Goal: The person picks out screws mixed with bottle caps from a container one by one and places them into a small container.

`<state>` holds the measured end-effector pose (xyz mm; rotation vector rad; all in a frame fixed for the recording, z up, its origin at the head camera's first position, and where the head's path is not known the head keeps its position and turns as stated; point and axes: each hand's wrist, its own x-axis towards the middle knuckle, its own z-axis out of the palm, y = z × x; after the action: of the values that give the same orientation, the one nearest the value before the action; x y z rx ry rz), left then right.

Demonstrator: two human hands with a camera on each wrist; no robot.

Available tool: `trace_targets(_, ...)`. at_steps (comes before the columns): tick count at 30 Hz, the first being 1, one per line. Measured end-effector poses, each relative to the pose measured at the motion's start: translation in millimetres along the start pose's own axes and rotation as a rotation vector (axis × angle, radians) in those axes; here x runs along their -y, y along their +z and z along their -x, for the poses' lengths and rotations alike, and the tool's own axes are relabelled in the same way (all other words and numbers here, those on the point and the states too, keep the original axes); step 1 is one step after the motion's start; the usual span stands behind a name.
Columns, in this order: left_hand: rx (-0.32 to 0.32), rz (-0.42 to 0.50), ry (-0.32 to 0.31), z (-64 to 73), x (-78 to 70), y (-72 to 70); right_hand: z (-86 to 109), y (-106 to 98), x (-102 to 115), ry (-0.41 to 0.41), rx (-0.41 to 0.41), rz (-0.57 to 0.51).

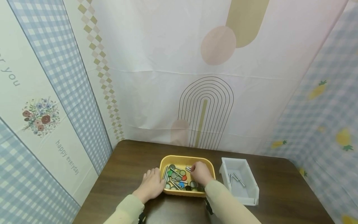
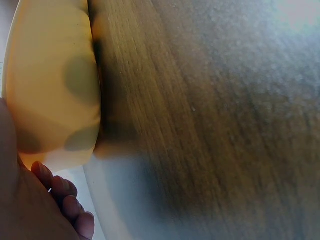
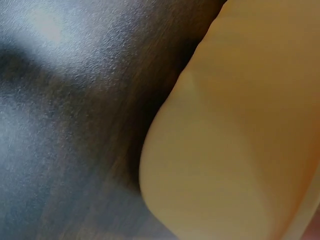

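Note:
A yellow plastic bin (image 1: 185,193) on the table holds silver metal rods (image 1: 166,173) and round bottle caps (image 1: 182,173) in silver, green, red and blue. My right hand (image 1: 200,173) reaches into its right side, fingers bent, pinching short silver rods (image 1: 188,169) at the fingertips. The fingers partly hide the rods' ends. Against the bin's left wall lies my left hand (image 1: 152,184), its fingers extended and relaxed, the thumb at the rim. In the left wrist view, its fingertips (image 2: 72,205) show beside the bin's yellow wall (image 2: 50,75).
To the right of the yellow bin stands a white open-front bin (image 1: 253,186) with several silver rods (image 1: 237,178) inside. Both sit on a dark wooden table (image 1: 117,168). Patterned cloths (image 1: 151,93) hang behind the table and along both sides.

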<state>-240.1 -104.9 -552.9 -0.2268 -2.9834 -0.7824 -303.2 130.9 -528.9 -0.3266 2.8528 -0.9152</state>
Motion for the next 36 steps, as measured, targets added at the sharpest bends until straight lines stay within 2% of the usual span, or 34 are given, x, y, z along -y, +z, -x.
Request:
trace_targets(11,0.012,0.001,-0.016,0.8,-2.0,-3.3,2.7,0,-7,0.008,0.035,0.004)
trace_targets(13,0.003,-0.003,-0.012,0.1,0.2,-0.2,3.8,0,-5,0.007,0.037,0.007)
trace_targets(26,-0.015,-0.012,-0.004,-1.8,0.3,4.7,2.6,2,-12,-0.067,0.049,0.038)
trace_targets(33,0.001,-0.016,-0.011,-2.0,-0.7,1.2,3.4,-10,-18,-0.095,0.023,0.035)
trace_targets(36,0.013,-0.016,-0.013,-1.8,-0.8,0.9,7.0,-19,-17,-0.093,0.033,-0.01)
